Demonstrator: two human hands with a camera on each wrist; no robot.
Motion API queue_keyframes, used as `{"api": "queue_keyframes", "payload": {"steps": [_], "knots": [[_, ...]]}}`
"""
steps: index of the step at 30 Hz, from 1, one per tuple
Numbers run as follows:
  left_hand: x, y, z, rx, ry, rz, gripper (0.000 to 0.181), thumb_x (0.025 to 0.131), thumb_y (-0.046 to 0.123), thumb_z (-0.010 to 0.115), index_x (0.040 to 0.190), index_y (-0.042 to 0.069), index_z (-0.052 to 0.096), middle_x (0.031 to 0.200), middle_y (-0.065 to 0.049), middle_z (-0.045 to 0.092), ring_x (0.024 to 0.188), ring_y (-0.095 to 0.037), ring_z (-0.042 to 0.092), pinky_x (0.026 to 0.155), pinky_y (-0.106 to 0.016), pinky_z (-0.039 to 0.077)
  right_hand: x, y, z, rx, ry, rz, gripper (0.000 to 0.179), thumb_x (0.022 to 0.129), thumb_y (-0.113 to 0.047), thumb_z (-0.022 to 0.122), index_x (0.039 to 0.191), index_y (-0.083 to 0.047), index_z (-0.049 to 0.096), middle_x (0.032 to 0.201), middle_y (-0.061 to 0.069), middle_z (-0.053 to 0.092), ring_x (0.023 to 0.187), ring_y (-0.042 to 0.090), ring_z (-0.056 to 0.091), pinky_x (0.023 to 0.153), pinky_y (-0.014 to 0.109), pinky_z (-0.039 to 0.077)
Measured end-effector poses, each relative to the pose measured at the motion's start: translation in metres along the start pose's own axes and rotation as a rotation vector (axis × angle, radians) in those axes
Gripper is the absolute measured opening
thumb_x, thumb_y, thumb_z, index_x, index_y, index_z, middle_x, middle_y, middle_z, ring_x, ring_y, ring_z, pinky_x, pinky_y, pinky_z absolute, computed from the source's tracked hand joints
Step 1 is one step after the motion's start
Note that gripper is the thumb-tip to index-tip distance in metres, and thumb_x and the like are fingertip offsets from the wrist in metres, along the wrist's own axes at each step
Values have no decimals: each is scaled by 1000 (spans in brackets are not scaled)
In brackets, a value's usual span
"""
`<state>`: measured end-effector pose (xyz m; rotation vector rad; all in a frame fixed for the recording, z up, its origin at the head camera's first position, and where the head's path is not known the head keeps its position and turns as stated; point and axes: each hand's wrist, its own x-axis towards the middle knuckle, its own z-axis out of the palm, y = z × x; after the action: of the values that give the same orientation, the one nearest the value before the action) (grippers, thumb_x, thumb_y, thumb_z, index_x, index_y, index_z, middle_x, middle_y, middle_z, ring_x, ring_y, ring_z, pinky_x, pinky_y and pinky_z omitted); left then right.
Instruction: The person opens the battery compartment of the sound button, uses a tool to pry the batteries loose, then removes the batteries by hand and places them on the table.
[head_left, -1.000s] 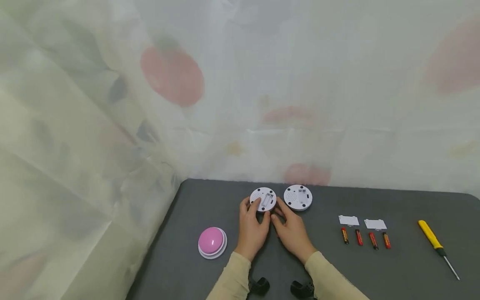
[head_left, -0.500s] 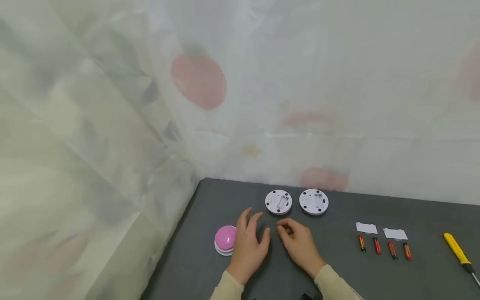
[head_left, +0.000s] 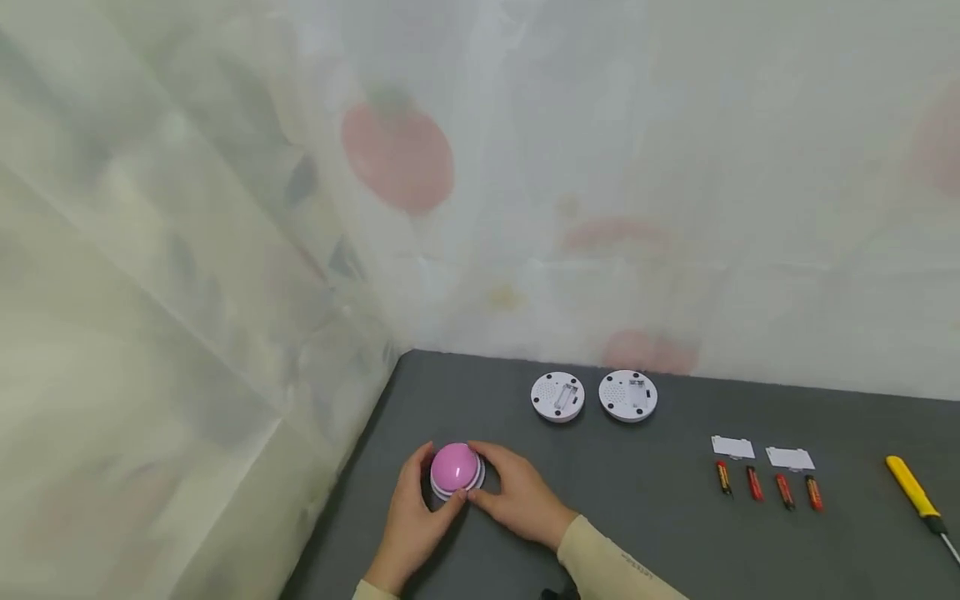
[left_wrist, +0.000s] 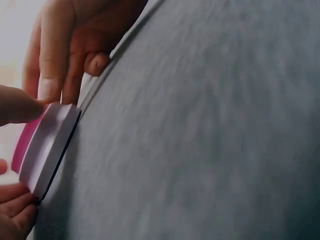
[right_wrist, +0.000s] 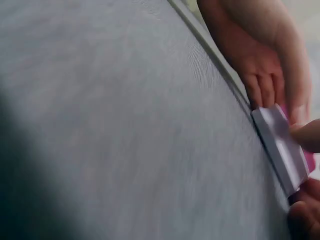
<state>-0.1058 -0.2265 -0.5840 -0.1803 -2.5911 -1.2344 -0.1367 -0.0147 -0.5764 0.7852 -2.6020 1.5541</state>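
A round button (head_left: pixel 454 468) with a pink dome on a white base sits at the left of the grey table. My left hand (head_left: pixel 412 512) grips its left side, fingers behind the rim and thumb at the front. From the other side my right hand (head_left: pixel 525 498) holds the same button, its thumb close to the left thumb. In the left wrist view the white base (left_wrist: pixel 46 150) is seen edge-on, fingers at both ends. The right wrist view also shows the button's side (right_wrist: pixel 282 150) between the hands, its underside slightly off or on the cloth; I cannot tell.
Two white round bases (head_left: pixel 557 397) (head_left: pixel 627 396) lie upside down at the back, battery slots showing. To the right are two white battery covers (head_left: pixel 732 447) (head_left: pixel 790 458), several red AAA-like batteries (head_left: pixel 783 492) and a yellow-handled screwdriver (head_left: pixel 911 486). A patterned curtain (head_left: pixel 525 167) hangs behind.
Both hands have left the left-hand upturned base at the back, moved left and nearer, and taken hold of the pink button. The head view has shifted left.
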Motion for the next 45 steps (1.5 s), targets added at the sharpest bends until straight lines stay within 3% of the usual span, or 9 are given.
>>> {"api": "queue_keyframes", "payload": {"steps": [4,8,12,22,26,31,36,40,45], "knots": [[-1,-6,2,32,-34,7,86,82,20,97,152,-2,52,145,-16,62,137,-33,59,113,-45,47,-2,-1,4,-82,-4,-23,73,93,-19,89,156,-3,56,153,10,62,142,29,59,117,51,48],[2,-12,7,53,-100,32,86,83,25,97,152,-2,53,145,-13,61,139,-31,57,114,-56,47,-4,4,5,-165,9,31,79,90,-25,93,157,-7,56,154,6,61,142,26,59,112,52,51],[6,-20,0,37,-86,20,85,77,20,101,148,-1,59,142,-11,62,136,-29,58,113,-61,46,5,6,10,-176,-34,49,81,92,-29,91,161,-10,53,158,2,59,145,22,57,112,52,52],[18,-27,-8,19,-64,-1,79,75,27,104,142,4,67,137,-6,68,128,-24,63,108,-49,52,16,6,11,-169,-10,27,77,88,-22,94,156,-12,59,154,1,63,142,21,59,114,47,50],[18,-24,-6,36,-53,21,77,71,27,105,137,6,71,134,-4,70,125,-24,65,106,-50,53,13,7,8,-135,-11,31,77,88,-18,94,156,-10,59,154,2,63,143,21,58,116,44,48],[19,-21,1,58,-45,96,73,69,28,107,131,8,75,128,0,72,121,-22,68,104,-50,54,6,11,1,-96,-11,62,77,89,-17,93,157,-10,58,154,2,62,143,21,57,118,45,46],[23,-13,9,35,-66,117,69,69,34,106,129,16,77,123,10,72,116,-15,68,101,-46,55,-2,14,-12,-74,-2,80,77,89,-17,93,157,-11,59,154,3,62,143,24,58,119,48,45],[23,0,24,-13,-95,107,69,67,34,108,128,20,78,121,15,71,114,-12,68,101,-44,55,-16,17,-29,-72,21,107,77,88,-16,93,157,-10,59,153,3,63,143,25,58,118,50,45],[24,20,44,-34,-140,147,69,67,30,108,127,15,77,121,10,71,115,-14,68,101,-45,56,-37,22,-51,-85,58,132,77,88,-15,94,156,-10,59,152,4,64,141,25,59,117,51,46]]}}
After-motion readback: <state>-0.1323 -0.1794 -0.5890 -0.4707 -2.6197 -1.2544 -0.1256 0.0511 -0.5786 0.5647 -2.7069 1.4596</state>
